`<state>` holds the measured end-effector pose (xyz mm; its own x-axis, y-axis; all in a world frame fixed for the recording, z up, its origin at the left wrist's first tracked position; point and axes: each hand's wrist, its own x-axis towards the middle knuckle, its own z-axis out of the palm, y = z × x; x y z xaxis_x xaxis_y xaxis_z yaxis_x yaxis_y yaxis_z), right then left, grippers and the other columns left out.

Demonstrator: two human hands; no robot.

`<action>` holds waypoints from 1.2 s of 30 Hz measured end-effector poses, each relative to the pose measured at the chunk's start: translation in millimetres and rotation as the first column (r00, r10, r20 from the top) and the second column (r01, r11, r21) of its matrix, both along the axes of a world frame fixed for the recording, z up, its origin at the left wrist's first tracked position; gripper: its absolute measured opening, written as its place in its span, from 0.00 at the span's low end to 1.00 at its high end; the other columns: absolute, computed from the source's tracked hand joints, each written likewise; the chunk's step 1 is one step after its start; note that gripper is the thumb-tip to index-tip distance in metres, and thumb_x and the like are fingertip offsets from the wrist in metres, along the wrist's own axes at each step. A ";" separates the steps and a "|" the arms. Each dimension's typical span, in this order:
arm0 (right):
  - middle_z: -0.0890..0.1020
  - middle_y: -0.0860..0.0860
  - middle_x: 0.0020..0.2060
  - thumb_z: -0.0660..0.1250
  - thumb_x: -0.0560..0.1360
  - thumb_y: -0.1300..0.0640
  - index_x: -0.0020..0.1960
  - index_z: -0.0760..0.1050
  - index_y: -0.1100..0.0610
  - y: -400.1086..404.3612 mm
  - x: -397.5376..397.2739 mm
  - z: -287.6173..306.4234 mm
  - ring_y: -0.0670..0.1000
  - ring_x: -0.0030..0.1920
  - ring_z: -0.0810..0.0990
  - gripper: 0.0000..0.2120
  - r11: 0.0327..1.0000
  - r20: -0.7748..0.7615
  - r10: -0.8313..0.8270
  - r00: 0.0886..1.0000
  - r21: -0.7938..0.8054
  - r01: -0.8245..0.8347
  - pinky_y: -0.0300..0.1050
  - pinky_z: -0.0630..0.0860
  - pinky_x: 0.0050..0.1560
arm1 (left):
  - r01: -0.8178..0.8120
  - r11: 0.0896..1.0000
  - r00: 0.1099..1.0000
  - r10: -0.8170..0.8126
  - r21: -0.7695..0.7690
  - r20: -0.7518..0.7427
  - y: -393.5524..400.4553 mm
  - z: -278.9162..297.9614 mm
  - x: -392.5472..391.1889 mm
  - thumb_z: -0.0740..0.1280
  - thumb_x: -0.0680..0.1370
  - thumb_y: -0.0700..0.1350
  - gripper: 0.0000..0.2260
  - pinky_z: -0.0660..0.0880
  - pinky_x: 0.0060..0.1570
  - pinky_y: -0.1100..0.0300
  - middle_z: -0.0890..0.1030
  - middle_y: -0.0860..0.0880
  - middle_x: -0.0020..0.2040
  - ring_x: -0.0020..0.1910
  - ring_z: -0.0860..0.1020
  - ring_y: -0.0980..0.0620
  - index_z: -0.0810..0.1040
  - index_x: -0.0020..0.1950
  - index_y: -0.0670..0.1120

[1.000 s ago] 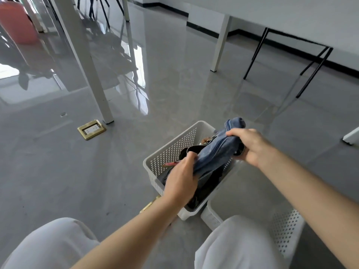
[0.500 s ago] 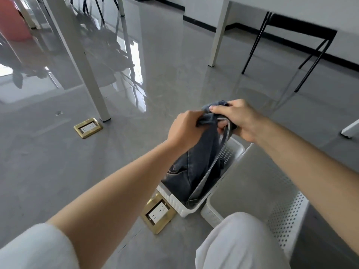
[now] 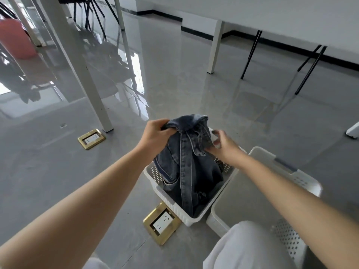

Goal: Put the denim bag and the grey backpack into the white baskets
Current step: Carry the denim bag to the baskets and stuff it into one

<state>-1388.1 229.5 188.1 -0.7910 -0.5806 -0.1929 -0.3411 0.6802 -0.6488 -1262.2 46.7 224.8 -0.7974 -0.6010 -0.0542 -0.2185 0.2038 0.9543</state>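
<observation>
Left hand (image 3: 155, 135) grips bunched top of dark blue denim bag (image 3: 189, 167) standing in perforated white plastic basket (image 3: 167, 199), right hand (image 3: 223, 143) pinching its flap, second white basket (image 3: 299, 178) touching rightward, brass floor socket (image 3: 162, 223) beside front corner.

Glossy grey floor (image 3: 174, 78) seen throughout, reflections visible at far left. Brass floor socket (image 3: 162, 223) set into floor below and between hands; second brass socket (image 3: 91, 139) left of left hand. White table leg (image 3: 77, 63) planted just beyond second socket. Pink object (image 3: 14, 38) seen far upper left. Black chair legs (image 3: 308, 72) seen beyond right hand, near black skirting (image 3: 239, 34).
</observation>
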 end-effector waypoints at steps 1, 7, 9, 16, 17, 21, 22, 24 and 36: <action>0.72 0.56 0.61 0.68 0.72 0.46 0.70 0.63 0.52 -9.4 -0.3 2.8 0.59 0.59 0.72 0.30 1.000 -0.048 0.012 0.999 0.010 -0.011 0.53 0.72 0.61 | 0.003 1.000 1.000 -0.003 0.001 0.004 0.1 0.9 1.3 0.68 0.74 0.37 0.06 0.71 0.41 0.53 0.77 0.41 0.38 0.38 0.73 0.48 0.81 0.46 0.34; 0.81 0.51 0.35 0.63 0.74 0.49 0.43 0.78 0.53 -18.6 -13.7 29.3 0.55 0.42 0.77 0.10 0.987 -0.053 0.124 0.991 0.112 -0.118 0.43 0.70 0.39 | -0.277 0.948 0.961 0.275 0.155 0.035 -14.6 0.8 13.1 0.66 0.77 0.40 0.08 0.80 0.53 0.43 0.85 0.40 0.47 0.48 0.83 0.40 0.83 0.41 0.48; 0.77 0.50 0.29 0.64 0.75 0.47 0.35 0.73 0.55 -7.8 -21.4 43.2 0.52 0.35 0.74 0.15 0.979 -0.020 0.193 0.981 0.068 -0.192 0.43 0.67 0.37 | -0.366 0.902 0.930 0.362 0.227 0.062 -25.9 -2.9 16.4 0.66 0.78 0.40 0.09 0.80 0.53 0.44 0.85 0.42 0.45 0.49 0.83 0.40 0.83 0.42 0.49; 0.78 0.57 0.34 0.67 0.68 0.60 0.33 0.66 0.54 27.4 -45.9 73.9 0.61 0.39 0.81 0.11 0.911 -0.321 0.226 0.920 0.404 -0.083 0.50 0.78 0.37 | -0.521 0.760 0.847 0.518 0.388 0.123 -41.2 -7.9 14.8 0.65 0.78 0.38 0.07 0.79 0.50 0.54 0.81 0.47 0.38 0.40 0.80 0.47 0.83 0.50 0.45; 0.77 0.58 0.34 0.65 0.70 0.62 0.34 0.67 0.55 27.8 -44.7 78.9 0.61 0.36 0.82 0.09 0.960 -0.283 0.136 0.950 0.276 -0.055 0.50 0.80 0.34 | -0.519 0.760 0.848 0.516 0.390 0.121 -40.2 -7.4 14.3 0.64 0.78 0.38 0.07 0.78 0.51 0.54 0.81 0.47 0.39 0.41 0.80 0.46 0.82 0.50 0.45; 0.72 0.52 0.30 0.62 0.74 0.61 0.39 0.71 0.54 11.1 -16.9 88.2 0.48 0.24 0.74 0.06 0.987 0.011 0.001 1.000 -0.161 0.001 0.38 0.73 0.21 | -0.525 0.760 0.844 0.522 0.384 0.121 -34.1 -1.8 8.9 0.63 0.79 0.38 0.08 0.78 0.52 0.54 0.81 0.47 0.40 0.44 0.79 0.46 0.81 0.51 0.46; 0.74 0.52 0.31 0.62 0.74 0.61 0.41 0.72 0.53 6.2 -4.9 82.7 0.46 0.24 0.75 0.05 0.983 0.053 0.047 0.998 -0.182 -0.037 0.38 0.72 0.21 | -0.517 0.767 0.850 0.514 0.379 0.119 -31.8 -0.6 7.5 0.63 0.79 0.38 0.08 0.78 0.52 0.53 0.80 0.48 0.39 0.44 0.79 0.46 0.81 0.51 0.46; 0.80 0.53 0.40 0.64 0.74 0.58 0.48 0.73 0.54 -2.2 13.8 56.4 0.50 0.32 0.81 0.03 0.987 0.023 0.156 0.987 -0.045 -0.155 0.45 0.78 0.30 | -0.481 0.796 0.872 0.476 0.367 0.111 -26.5 3.3 6.9 0.62 0.80 0.39 0.08 0.80 0.54 0.51 0.81 0.47 0.39 0.45 0.81 0.45 0.81 0.49 0.46; 0.82 0.59 0.56 0.58 0.66 0.26 0.60 0.75 0.60 -63.4 18.4 46.5 0.59 0.54 0.81 0.41 0.978 0.421 -0.071 0.904 -0.146 0.145 0.56 0.80 0.55 | -0.167 0.980 0.985 0.170 0.105 -0.014 6.0 12.0 12.1 0.68 0.75 0.39 0.08 0.80 0.51 0.41 0.85 0.38 0.46 0.43 0.82 0.43 0.84 0.40 0.48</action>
